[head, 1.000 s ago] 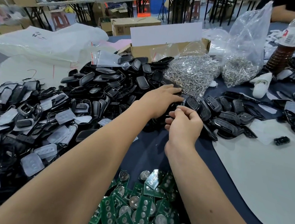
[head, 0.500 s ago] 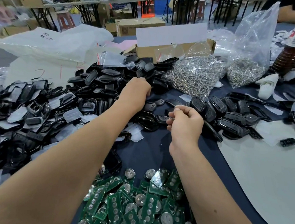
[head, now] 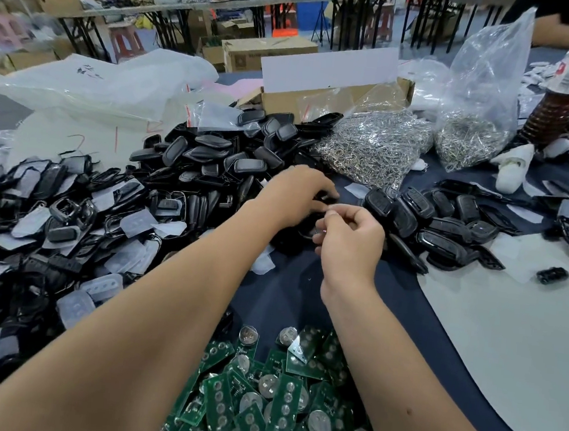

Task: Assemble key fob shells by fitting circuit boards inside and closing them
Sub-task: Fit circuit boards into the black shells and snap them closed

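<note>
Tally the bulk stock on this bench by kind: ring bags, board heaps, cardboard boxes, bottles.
Clear bags of metal rings: 2
Green circuit board heap: 1
Cardboard box on the bench: 1
Bottle: 1
Total: 5
</note>
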